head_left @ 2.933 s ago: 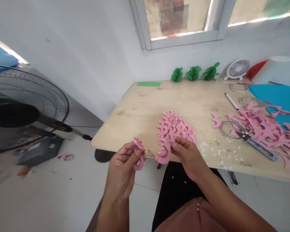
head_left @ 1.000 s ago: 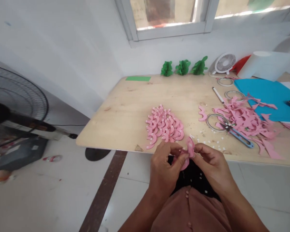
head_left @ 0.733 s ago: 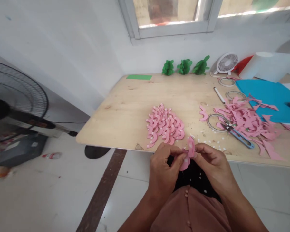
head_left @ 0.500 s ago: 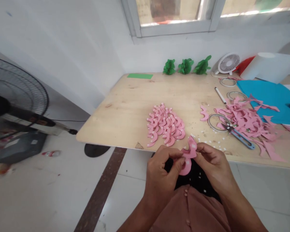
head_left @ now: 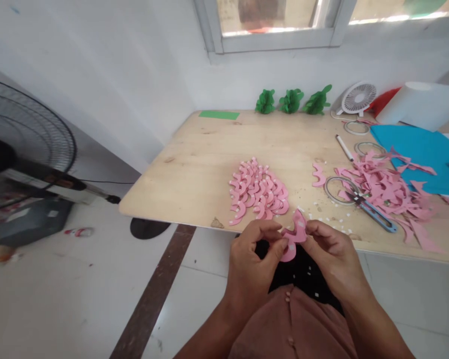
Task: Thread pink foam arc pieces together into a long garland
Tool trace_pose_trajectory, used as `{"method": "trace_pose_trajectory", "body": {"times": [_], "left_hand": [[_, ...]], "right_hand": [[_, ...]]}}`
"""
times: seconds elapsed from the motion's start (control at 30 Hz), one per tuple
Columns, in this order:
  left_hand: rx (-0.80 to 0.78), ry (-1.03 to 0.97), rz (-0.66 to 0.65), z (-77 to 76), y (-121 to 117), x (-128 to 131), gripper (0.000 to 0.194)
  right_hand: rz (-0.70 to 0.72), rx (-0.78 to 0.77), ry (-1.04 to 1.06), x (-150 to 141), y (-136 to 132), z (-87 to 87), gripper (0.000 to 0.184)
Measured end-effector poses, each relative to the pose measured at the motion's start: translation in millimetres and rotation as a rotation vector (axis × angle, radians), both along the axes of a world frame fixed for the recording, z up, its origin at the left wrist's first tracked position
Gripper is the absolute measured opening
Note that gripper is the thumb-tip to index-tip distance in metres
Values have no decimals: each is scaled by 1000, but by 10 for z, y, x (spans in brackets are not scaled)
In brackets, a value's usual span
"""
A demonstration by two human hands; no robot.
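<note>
My left hand point(head_left: 256, 259) and my right hand point(head_left: 331, 254) meet just below the near edge of the wooden table point(head_left: 209, 164). Both pinch pink curved foam pieces point(head_left: 294, 237) with small white tabs on them. The left fingertips press the lower piece, the right fingertips grip the upper one. A heap of the same pink crescent pieces point(head_left: 258, 189) lies on the table just beyond my hands.
Pink foam offcuts point(head_left: 385, 187), blue-handled snips point(head_left: 374, 214), wire rings point(head_left: 336, 189) and a pen point(head_left: 344, 147) lie at right, beside a blue sheet point(head_left: 422, 149). Green paper balls point(head_left: 292, 100) and a small white fan point(head_left: 357, 98) stand at the back. A floor fan point(head_left: 22, 154) is at left.
Earlier each hand held a separate pink piece apart near the heap. The hands have come together to the right and now hold the pieces joined, turning them slightly.
</note>
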State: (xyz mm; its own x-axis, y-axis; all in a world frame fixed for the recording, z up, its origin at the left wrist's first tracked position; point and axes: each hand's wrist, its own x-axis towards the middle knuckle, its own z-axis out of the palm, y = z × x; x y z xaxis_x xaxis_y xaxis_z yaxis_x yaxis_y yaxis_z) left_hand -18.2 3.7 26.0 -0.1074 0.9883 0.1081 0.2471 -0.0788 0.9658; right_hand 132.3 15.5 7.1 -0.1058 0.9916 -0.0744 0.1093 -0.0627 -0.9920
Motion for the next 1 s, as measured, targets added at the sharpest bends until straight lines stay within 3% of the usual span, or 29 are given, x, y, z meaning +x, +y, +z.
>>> {"method": "trace_pose_trajectory", "body": {"times": [1.0], "left_hand": [[-117, -105, 27, 30, 50, 15, 11]], "right_hand": [[25, -37, 96, -8, -15, -8, 15]]}}
